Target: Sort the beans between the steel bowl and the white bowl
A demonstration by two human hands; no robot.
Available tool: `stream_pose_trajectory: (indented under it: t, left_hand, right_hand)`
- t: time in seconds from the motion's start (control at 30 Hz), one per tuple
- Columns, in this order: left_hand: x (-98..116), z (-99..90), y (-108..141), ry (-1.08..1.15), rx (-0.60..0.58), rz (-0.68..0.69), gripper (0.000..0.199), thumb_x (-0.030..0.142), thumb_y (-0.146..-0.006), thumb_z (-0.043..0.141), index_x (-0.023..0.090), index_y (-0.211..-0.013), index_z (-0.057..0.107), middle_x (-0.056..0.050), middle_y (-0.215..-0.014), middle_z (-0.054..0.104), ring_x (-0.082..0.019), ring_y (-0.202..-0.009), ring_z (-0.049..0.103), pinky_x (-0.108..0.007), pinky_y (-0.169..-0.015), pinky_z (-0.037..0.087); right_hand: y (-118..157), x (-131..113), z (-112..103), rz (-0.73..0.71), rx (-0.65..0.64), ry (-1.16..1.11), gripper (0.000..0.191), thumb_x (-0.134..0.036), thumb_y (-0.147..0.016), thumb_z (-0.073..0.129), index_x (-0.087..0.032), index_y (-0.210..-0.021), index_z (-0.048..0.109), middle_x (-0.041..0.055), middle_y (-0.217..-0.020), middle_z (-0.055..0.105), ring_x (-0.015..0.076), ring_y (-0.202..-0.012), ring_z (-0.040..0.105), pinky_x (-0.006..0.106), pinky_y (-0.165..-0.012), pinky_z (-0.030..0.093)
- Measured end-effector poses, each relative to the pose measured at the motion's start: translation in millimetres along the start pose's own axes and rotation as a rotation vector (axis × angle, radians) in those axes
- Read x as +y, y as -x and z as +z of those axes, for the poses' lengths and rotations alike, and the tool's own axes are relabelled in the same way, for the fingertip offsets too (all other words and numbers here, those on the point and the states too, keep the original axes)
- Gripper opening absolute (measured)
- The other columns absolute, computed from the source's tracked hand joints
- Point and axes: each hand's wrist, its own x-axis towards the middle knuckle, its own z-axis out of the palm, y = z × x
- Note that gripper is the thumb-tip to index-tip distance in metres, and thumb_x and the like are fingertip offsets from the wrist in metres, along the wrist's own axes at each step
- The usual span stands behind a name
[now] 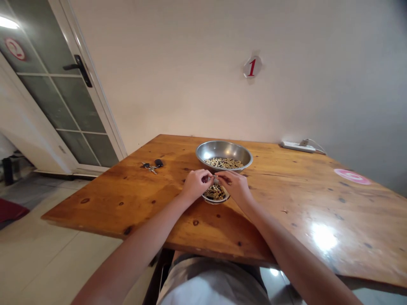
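Over a small bowl (215, 201), my left hand (196, 184) and my right hand (235, 184) meet with fingers pinched. Between their fingertips is a small pale, translucent thing (216, 180), too small and blurred to name. Yellowish and black bean-like pieces (215, 192) fill much of the small bowl, whose far rim is partly hidden by my fingers. Just behind my hands stands a wide steel bowl (222, 146) with more of the same mixed pieces (224, 162) in its bottom.
A bunch of keys (152, 167) lies on the wooden table (121, 190), left of the bowls. A white power strip (297, 147) with a plug sits at the back right, by the wall. Farther right is a pink round sticker (352, 176). A door (70, 97) stands at the left.
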Motion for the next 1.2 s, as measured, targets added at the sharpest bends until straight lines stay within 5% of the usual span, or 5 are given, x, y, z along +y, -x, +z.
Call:
stream_pose_trajectory:
  t: [0.23, 0.6, 1.2]
  left_hand:
    - [4.0, -1.8, -0.2, -0.002, -0.011, -0.005, 0.01, 0.025, -0.075, 0.057, 0.017, -0.071, 0.062, 0.0, -0.065, 0.062, -0.011, -0.063, 0.055, -0.022, -0.062, 0.036]
    - [1.3, -1.3, 0.3, 0.228, -0.005, -0.1, 0.016, 0.026, -0.078, 0.053, 0.018, -0.077, 0.066, -0.001, -0.076, 0.068, -0.013, -0.072, 0.06, -0.022, -0.066, 0.042]
    - [0.0, 1.3, 0.7, 0.188, 0.002, -0.045, 0.012, 0.024, -0.076, 0.055, 0.018, -0.076, 0.066, -0.001, -0.075, 0.068, -0.014, -0.071, 0.06, -0.024, -0.068, 0.043]
  right_hand:
    - [-0.6, -1.9, -1.6, 0.008, -0.073, 0.014, 0.016, -0.017, -0.077, 0.052, -0.02, -0.083, 0.067, 0.0031, -0.079, 0.068, 0.0163, -0.07, 0.062, 0.026, -0.067, 0.047]
    - [0.0, -0.1, 0.4, 0.292, -0.02, -0.276, 0.015, -0.027, -0.074, 0.057, -0.019, -0.081, 0.068, 0.0024, -0.067, 0.068, 0.0163, -0.058, 0.063, 0.027, -0.057, 0.05]
    - [-0.6, -3.1, -2.7, 0.159, -0.018, -0.144, 0.014, -0.026, -0.077, 0.055, -0.021, -0.082, 0.067, 0.0038, -0.081, 0.068, 0.0168, -0.068, 0.064, 0.027, -0.061, 0.051]
